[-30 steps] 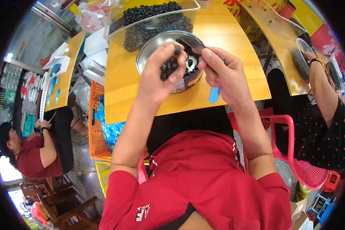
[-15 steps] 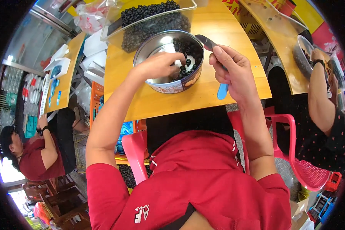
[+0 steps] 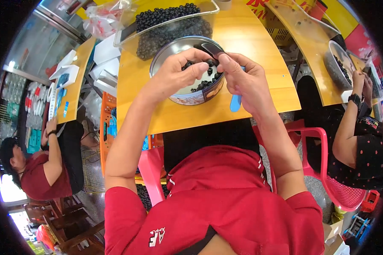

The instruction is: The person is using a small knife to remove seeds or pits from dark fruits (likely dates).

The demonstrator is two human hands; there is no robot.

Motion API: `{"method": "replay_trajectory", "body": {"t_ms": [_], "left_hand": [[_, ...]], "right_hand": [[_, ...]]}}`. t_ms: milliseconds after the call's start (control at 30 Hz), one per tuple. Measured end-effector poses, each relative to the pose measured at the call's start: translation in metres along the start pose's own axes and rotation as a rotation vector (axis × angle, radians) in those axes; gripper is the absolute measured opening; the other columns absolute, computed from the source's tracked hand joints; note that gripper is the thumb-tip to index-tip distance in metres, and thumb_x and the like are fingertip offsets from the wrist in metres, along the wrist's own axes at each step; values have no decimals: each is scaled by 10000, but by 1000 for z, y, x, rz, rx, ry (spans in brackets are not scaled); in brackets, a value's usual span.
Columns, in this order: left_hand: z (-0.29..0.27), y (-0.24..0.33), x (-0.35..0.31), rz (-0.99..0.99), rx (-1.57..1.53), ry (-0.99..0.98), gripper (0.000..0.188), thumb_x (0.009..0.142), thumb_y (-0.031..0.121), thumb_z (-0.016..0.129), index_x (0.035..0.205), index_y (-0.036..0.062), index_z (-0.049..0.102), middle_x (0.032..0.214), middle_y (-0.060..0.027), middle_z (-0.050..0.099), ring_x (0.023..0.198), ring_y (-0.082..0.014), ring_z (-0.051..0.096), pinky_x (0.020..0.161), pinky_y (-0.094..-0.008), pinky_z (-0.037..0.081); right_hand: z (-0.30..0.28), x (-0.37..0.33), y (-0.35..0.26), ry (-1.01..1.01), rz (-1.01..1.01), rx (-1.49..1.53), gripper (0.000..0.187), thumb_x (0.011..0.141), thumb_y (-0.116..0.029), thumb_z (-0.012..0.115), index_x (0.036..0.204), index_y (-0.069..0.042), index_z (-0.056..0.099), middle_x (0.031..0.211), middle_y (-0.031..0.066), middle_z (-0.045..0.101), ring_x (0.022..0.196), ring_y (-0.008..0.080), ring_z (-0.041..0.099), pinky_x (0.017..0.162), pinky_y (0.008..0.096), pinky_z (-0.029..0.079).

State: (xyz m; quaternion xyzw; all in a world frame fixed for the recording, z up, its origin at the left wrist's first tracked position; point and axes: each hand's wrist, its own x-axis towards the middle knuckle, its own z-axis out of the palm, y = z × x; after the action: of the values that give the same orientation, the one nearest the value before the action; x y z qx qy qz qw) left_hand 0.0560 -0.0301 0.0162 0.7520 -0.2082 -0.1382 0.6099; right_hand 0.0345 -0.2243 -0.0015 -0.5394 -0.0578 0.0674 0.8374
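My right hand [image 3: 247, 80] grips a slim strip-like piece [image 3: 235, 103]; its lower end is blue, its upper end dark and rounded. Over the round tin [image 3: 191, 98], my left hand [image 3: 178, 74] curls its thumb and forefinger close to that dark end. What its fingertips hold, if anything, is too small to tell. Small black bead-like parts [image 3: 205, 84] lie inside the tin, partly hidden by my hands. Behind the tin, a clear plastic box [image 3: 174, 24] holds a heap of similar black parts [image 3: 168, 16].
The yellow wooden table [image 3: 264, 63] carries the tin and box. An orange crate [image 3: 108, 114] stands at its left side, and a pink chair [image 3: 149, 170] is under me. One person [image 3: 51, 165] sits at far left; another person's arm [image 3: 347, 136] works at a right-hand table by a tub [image 3: 338, 63].
My left hand has lifted from inside the tin and moved right to the strip's dark end. My right hand has shifted slightly left with the strip. The person at right has brought both hands together.
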Motion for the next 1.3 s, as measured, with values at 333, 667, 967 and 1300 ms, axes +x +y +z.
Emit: {"method": "replay_trajectory", "body": {"t_ms": [333,667,967,1300], "left_hand": [[34,-4,-21,105,-330,239,213,934,173,594,1078,16,583,781,17,553,610,-17,441,513,-168,343],[47,-12,-24,168,-582,381,225,923,167,613,1083,9,598,700,30,541,531,-19,398,460,-167,297],[40,-17,-26,243,-204,520,165,874,110,661,1006,14,651,784,5,585,696,-66,519,613,-222,425],[47,-12,-29,303,-11,537,158,866,92,658,1004,13,656,853,-27,623,783,-87,549,714,-239,450]], "right_hand": [[12,-3,2,-91,50,146,204,930,-166,600,1049,-1,620,815,21,606,467,-5,343,412,163,261],[16,-5,8,-161,21,170,241,944,-139,569,1151,-16,583,796,4,590,498,-6,348,422,158,263],[24,-5,6,-23,-75,-183,331,895,-150,653,1180,-1,579,759,-12,575,503,8,382,426,173,275],[18,-4,6,-45,52,118,294,887,-138,660,1146,-16,596,744,-30,552,492,5,354,419,172,257]]}}
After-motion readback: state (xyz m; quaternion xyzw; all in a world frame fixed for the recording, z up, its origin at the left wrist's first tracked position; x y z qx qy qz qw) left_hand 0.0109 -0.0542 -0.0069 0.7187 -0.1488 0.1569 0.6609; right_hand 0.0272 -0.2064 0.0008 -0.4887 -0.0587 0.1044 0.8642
